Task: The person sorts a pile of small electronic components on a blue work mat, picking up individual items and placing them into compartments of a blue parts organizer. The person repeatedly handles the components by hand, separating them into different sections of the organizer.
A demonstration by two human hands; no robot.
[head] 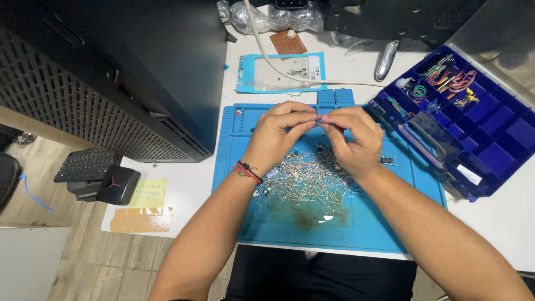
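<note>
Pinching a small blue component [319,119] between both hands, left hand [277,134] and right hand [352,139] needed steady fingertip pressure above the pile of loose metal leads [304,184] on the blue work mat [368,223]

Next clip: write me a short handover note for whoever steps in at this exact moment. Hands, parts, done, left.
Left hand and right hand: raised over the blue work mat, fingers meeting on one small dark component pinched between them.
Parts: a loose pile of wire-legged components lies on the mat under the hands. The open blue organiser box sits to the right, some compartments holding coloured wires.
Done: cannot tell from the picture.
Left: the pile remains on the mat.
</note>
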